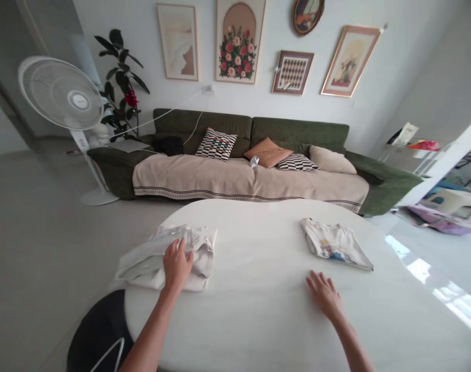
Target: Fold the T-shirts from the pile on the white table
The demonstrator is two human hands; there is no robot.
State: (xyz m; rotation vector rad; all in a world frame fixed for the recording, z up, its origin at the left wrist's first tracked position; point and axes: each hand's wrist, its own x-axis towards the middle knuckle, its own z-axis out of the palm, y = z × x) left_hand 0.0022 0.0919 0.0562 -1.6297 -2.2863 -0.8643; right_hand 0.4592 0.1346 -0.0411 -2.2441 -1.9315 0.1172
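My left hand (pixel 177 263) rests over a loose heap of white clothes (pixel 142 263) on the left side of the white table (pixel 254 299). Its fingers are spread, and no cloth is visibly gripped. Toward the right, my right hand (pixel 325 293) lies with fingers apart at the tabletop, holding nothing. Just beyond it sits a folded white T-shirt (pixel 338 243) with a coloured print on its front. The underside of the heap is hidden, so how many garments it has I cannot tell.
A black chair (pixel 99 330) stands against the table's left front edge. Behind the table is a green sofa (pixel 208 129) with a beige cover and several cushions. A white standing fan (pixel 61 93) is at the left, and a small cart (pixel 404 155) at the right.
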